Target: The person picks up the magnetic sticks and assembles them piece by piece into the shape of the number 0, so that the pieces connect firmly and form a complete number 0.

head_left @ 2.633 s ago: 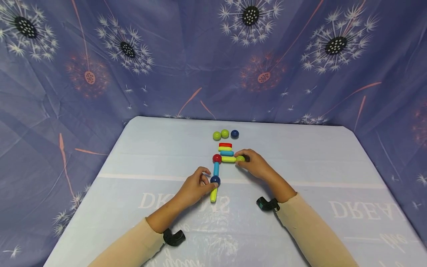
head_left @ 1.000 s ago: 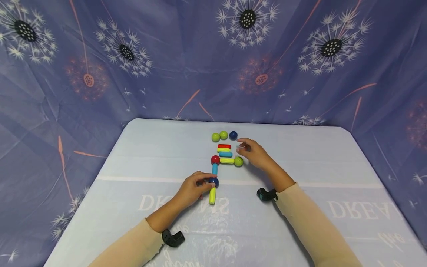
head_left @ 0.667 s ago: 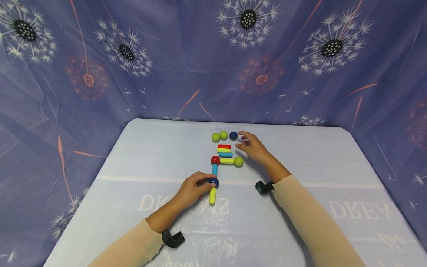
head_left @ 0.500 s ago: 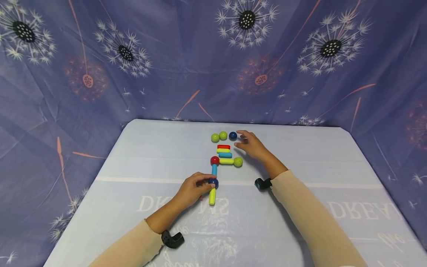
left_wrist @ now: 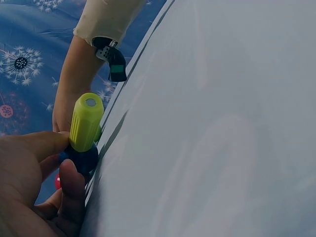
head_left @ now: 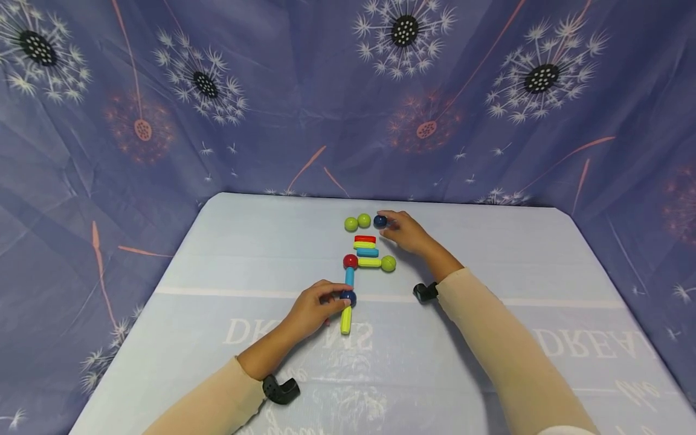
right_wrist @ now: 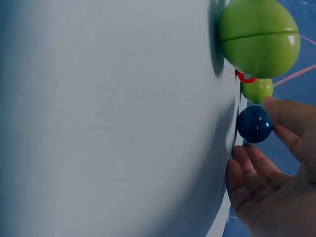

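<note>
My left hand pinches the dark blue ball of an L-shaped chain between thumb and fingers. From that ball a yellow rod points towards me, and a light blue rod leads away to a red ball. Another yellow rod runs rightward from the red ball to a green ball. At the back, my right hand reaches around a loose dark blue ball. Its thumb and fingers are spread on either side, with a gap showing below the ball.
Two loose green balls lie left of the loose blue ball. Between them and the chain lie a red rod, a yellow rod and a light blue rod. A patterned curtain hangs behind the white table.
My right hand has left the green ball at the chain's end, moved back and come around the loose blue ball. My left fingers have come down over the chain's blue ball.
</note>
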{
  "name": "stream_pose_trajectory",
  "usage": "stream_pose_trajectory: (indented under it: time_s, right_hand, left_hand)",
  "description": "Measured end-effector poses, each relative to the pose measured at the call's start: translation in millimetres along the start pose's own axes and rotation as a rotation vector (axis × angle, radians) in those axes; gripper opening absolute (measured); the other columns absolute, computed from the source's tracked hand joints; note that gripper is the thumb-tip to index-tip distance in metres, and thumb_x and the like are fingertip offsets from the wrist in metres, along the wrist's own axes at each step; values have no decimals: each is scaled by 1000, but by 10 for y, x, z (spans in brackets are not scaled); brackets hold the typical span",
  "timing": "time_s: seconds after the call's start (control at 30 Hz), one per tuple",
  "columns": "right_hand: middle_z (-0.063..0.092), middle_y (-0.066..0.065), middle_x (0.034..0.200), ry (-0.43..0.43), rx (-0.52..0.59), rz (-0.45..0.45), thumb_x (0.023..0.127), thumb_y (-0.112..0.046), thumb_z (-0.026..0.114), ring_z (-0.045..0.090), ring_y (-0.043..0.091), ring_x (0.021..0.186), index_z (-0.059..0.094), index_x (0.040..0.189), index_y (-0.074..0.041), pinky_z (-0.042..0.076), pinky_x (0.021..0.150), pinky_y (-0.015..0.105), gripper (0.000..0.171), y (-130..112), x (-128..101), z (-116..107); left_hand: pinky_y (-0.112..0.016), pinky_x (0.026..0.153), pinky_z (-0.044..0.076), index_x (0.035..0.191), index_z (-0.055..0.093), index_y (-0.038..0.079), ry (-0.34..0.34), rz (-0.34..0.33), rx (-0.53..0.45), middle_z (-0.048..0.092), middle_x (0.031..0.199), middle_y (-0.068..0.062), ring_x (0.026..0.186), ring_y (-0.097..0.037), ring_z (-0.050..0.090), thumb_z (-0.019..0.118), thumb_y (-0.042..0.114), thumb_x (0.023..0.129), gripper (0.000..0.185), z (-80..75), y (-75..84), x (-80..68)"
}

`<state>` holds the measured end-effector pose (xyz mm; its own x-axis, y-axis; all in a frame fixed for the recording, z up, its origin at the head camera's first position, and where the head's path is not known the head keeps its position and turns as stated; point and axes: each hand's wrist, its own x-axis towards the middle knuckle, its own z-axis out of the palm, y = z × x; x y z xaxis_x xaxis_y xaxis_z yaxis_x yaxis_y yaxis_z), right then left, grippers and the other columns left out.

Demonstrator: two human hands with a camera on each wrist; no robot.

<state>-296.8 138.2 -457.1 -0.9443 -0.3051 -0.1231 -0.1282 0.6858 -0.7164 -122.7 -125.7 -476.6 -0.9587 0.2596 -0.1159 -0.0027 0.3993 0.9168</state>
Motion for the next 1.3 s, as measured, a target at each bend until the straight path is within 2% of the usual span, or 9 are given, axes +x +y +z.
stream_pose_trajectory:
  time_s: [0.13,0.33,0.67,0.93,1.2,1.3]
  right_hand:
    - [50,16,141,18,-21,23,100,-23,65,52,36,132,48,151,-27,48,106,52,54,-16,-3,17]
    - [54,14,137,46,-39,45,100,-26,65,53,34,130,53,146,-27,48,104,51,48,-34,-4,25]
    - [57,14,137,40,-46,65,98,-25,67,55,33,129,60,137,-21,45,109,52,39,-55,-40,25]
    - [61,12,133,23,7,90,99,-27,66,55,30,122,60,136,-22,48,103,49,38,-27,-98,16]
    - [60,11,131,53,71,95,98,-32,67,56,30,121,59,138,-23,51,91,44,42,-51,-205,-21]
    - [60,11,131,59,94,86,97,-32,68,55,31,124,59,139,-22,50,94,47,44,-92,-258,-49]
  left_hand:
    - [-27,52,53,118,75,27,-3,1,4,61,103,-1,79,-15,55,76,30,91,27,-4,5,1]
    - [-27,52,53,118,75,26,3,7,2,61,102,-2,81,-16,54,76,29,91,27,-14,14,0]
    - [-25,52,52,118,75,28,0,1,-1,61,103,-1,79,-16,55,76,28,91,27,-17,16,-3]
    - [-25,52,52,119,75,27,-5,2,-12,61,103,-1,78,-16,55,76,28,91,28,-10,6,-6]
    - [-26,52,52,119,75,26,-3,5,-9,61,103,-2,78,-16,54,76,29,91,28,-8,-5,-7]
    - [-26,52,52,118,75,26,-3,7,-8,61,103,-2,79,-16,55,76,30,91,27,-9,-9,-1]
